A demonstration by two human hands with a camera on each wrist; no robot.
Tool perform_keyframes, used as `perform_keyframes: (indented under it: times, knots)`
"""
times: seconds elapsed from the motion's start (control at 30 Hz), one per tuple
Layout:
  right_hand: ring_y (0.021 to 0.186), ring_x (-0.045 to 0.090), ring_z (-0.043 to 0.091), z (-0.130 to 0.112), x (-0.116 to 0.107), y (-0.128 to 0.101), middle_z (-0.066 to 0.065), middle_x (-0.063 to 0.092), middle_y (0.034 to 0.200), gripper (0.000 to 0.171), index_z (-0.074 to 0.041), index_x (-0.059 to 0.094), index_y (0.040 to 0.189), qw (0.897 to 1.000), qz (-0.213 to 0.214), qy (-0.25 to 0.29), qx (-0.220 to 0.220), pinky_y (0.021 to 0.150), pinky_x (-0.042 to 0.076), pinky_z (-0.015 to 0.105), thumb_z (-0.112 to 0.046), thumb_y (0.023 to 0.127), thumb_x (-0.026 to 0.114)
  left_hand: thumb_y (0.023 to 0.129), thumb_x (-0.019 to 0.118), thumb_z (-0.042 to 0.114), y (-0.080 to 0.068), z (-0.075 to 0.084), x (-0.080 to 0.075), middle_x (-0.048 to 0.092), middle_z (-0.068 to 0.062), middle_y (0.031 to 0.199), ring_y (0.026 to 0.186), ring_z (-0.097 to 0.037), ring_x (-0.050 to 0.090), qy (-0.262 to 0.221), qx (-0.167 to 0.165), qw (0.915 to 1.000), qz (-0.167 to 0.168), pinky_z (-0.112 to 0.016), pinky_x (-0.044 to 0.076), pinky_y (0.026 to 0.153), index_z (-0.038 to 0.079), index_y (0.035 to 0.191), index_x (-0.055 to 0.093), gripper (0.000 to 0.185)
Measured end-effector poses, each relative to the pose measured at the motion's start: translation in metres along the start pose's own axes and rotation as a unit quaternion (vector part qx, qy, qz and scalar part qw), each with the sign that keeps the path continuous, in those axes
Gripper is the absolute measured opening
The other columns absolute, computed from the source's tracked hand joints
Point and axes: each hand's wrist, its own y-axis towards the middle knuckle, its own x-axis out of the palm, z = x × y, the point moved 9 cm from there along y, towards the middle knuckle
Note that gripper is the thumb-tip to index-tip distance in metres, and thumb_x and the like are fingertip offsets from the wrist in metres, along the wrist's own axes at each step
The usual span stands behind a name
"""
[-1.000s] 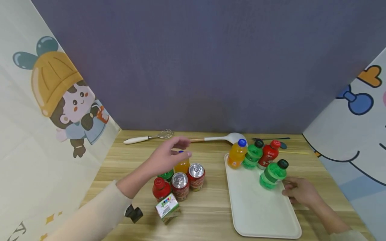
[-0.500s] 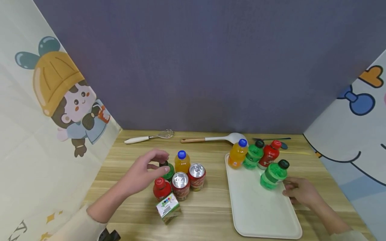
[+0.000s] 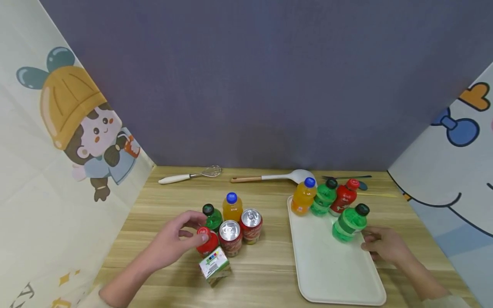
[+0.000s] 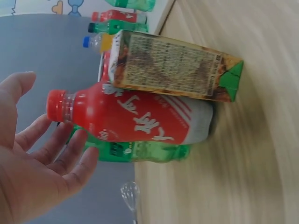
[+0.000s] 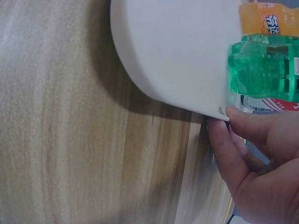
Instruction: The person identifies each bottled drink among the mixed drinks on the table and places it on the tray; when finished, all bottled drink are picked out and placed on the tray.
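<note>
My left hand (image 3: 173, 239) is at the red-capped bottle (image 4: 140, 114), its parted thumb and fingers on either side of the cap. In the left wrist view the thumb stands apart from the cap. A drink carton (image 4: 173, 67) leans close against that bottle. Behind are a green bottle (image 3: 213, 219), an orange bottle (image 3: 233, 209) and two red cans (image 3: 230, 239). On the right, my right hand (image 3: 387, 246) pinches the edge of a white tray (image 5: 173, 51) between thumb and fingers. A green bottle (image 5: 264, 67) stands on the tray near that thumb.
At the tray's far end stand an orange bottle (image 3: 303, 199), another green bottle (image 3: 323, 199) and a red bottle (image 3: 344, 199). A whisk (image 3: 190, 175), a white spoon (image 3: 273, 176) and dark cutlery (image 3: 346, 177) lie along the back wall (image 3: 265, 85).
My left hand has come down and toward me, from above the orange bottle, past the green bottle, to the red bottle's cap. The right hand keeps its pinch on the tray edge.
</note>
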Motion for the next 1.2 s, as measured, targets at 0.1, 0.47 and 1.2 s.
perform_keyframes:
  times: [0.1, 0.47, 1.2]
  knots:
    - [0.083, 0.068, 0.020, 0.000, 0.001, 0.000, 0.027, 0.066, 0.110, 0.070, 0.017, 0.045, 0.143, 1.000, 0.001, 0.000, -0.002, 0.066, 0.063, 0.033, -0.007, 0.087, 0.079, 0.089, 0.081, 0.026, -0.003, -0.006, 0.002, 0.068, -0.002, 0.120, 0.113, -0.023, 0.062, -0.005, -0.006, 1.0000, 0.000, -0.032, 0.056, 0.090, 0.015, 0.126, 0.064, 0.042]
    - [0.084, 0.068, 0.018, 0.005, 0.004, -0.002, 0.026, 0.065, 0.111, 0.070, 0.017, 0.044, 0.143, 1.000, -0.002, 0.011, 0.007, 0.067, 0.062, 0.032, -0.008, 0.087, 0.079, 0.084, 0.086, 0.029, -0.010, -0.023, 0.010, 0.069, 0.000, 0.125, 0.120, -0.027, 0.059, -0.008, -0.028, 0.9995, -0.009, -0.041, 0.055, 0.094, 0.011, 0.127, 0.066, 0.050]
    - [0.088, 0.069, 0.018, 0.010, 0.003, -0.009, 0.021, 0.066, 0.115, 0.066, 0.013, 0.047, 0.144, 0.998, -0.034, 0.057, -0.021, 0.071, 0.063, 0.033, -0.014, 0.092, 0.077, 0.082, 0.088, 0.021, -0.008, -0.033, 0.015, 0.068, -0.006, 0.120, 0.115, -0.024, 0.064, -0.052, -0.035, 0.9977, 0.024, -0.032, 0.058, 0.093, 0.010, 0.123, 0.068, 0.047]
